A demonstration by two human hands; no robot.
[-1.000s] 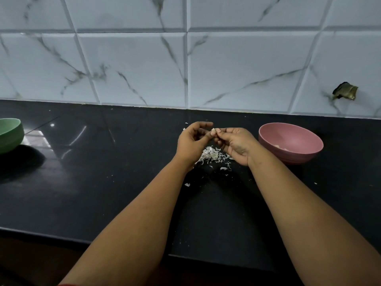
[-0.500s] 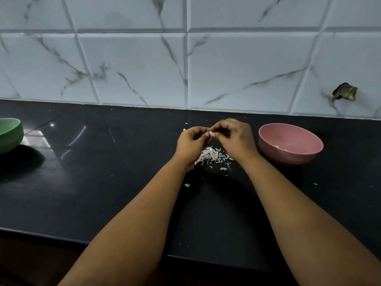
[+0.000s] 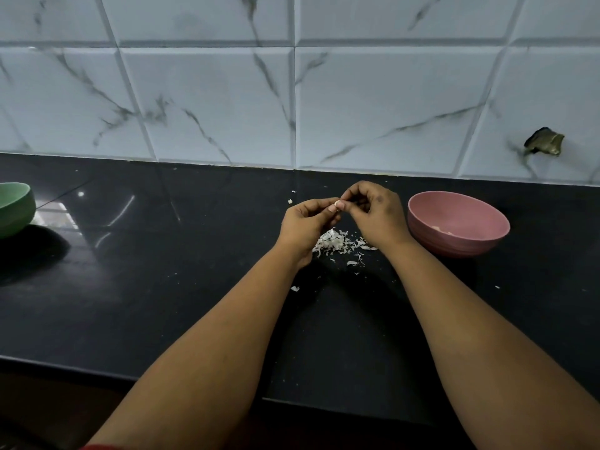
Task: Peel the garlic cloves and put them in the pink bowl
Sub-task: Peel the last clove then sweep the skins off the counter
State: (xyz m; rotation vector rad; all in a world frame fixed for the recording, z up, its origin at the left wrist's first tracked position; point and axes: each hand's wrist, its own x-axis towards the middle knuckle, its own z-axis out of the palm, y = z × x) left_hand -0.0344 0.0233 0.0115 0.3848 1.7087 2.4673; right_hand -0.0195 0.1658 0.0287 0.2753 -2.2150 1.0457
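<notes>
White marble-patterned wall tiles point(image 3: 373, 105) rise behind a glossy black worktop point(image 3: 162, 287) that runs the full width of the view. At the far left edge a green bowl point(image 3: 14, 207) stands on the worktop, only partly in view, throwing a dark shadow toward the front. Well to its right, both bare forearms reach forward to the middle of the worktop. The left hand point(image 3: 305, 222) has its fingers point(image 3: 319, 206) curled, pinching a small pale garlic clove point(image 3: 338, 204) at the thumb tip. The right hand point(image 3: 376, 212) meets it from the other side, its curled fingers also nipping the clove, so the clove is held between the two hands, above the worktop. Directly under the hands lies a heap of white garlic peelings point(image 3: 337, 243), with a few stray flakes scattered around it. Just right of the right hand sits the pink bowl point(image 3: 461, 203), upright, with pale pieces, probably peeled cloves, low inside it. Farther right, a dark broken patch point(image 3: 543, 141) mars one wall tile.
</notes>
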